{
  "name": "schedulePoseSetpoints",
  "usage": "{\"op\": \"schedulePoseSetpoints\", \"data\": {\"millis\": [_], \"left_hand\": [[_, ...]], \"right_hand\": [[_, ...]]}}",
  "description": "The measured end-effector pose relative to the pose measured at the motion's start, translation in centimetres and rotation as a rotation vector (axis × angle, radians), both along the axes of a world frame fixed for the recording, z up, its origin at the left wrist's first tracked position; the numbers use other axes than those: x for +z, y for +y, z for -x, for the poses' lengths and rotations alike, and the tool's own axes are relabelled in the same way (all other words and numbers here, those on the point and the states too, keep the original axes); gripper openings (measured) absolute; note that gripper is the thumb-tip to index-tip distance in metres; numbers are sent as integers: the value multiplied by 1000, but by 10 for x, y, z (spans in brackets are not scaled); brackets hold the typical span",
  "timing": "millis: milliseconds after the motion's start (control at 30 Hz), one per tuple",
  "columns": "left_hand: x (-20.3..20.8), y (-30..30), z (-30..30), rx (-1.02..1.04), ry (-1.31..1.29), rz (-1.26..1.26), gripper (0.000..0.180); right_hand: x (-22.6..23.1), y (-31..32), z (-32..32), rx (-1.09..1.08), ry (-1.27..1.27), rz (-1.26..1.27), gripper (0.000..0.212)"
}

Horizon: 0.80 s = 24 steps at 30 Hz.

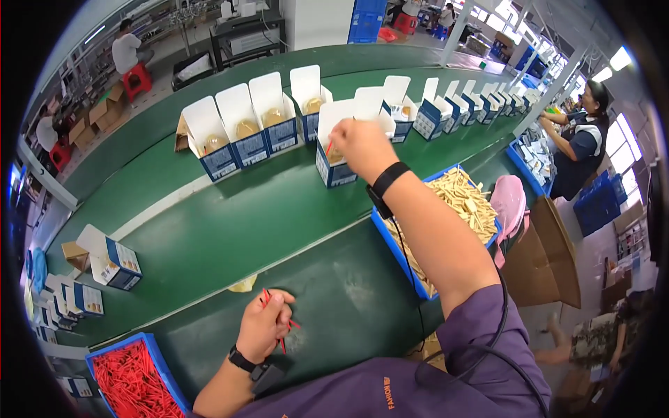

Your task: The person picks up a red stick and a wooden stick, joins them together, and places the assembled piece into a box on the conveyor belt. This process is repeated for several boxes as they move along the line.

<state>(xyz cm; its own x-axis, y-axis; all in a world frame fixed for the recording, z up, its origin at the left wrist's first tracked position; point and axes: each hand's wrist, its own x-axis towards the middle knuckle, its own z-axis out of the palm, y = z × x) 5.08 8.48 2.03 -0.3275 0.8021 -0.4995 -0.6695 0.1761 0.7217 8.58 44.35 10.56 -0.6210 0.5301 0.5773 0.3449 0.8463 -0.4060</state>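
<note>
The right hand (359,143) is dropping a red stick (329,148) into one open carton (334,157); the left hand (263,324), grip closed, is holding spare red sticks (282,333); upstream cartons (83,279) are awaiting theirs.

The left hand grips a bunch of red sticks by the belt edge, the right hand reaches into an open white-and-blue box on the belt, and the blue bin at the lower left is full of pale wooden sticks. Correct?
Not quite. The head view shows the blue bin at the lower left full of red sticks; the pale wooden sticks fill the blue bin on the right. The left hand, right hand and open box are as stated.
</note>
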Motion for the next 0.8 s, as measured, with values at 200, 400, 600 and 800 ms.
{"op": "schedulePoseSetpoints", "data": {"millis": [200,400,600,800], "left_hand": [[-2,-3,8,44,-47,10,21],[-4,-4,7,41,-12,25,22],[-9,3,4,56,-55,-31,17],[-7,2,7,113,-211,-71,15]], "right_hand": [[-25,-13,-7,82,-188,89,22],[-32,-25,-13,22,-46,106,20],[-44,-17,6,40,-430,-168,18],[13,-18,-49,248,-139,-49,25]]}}
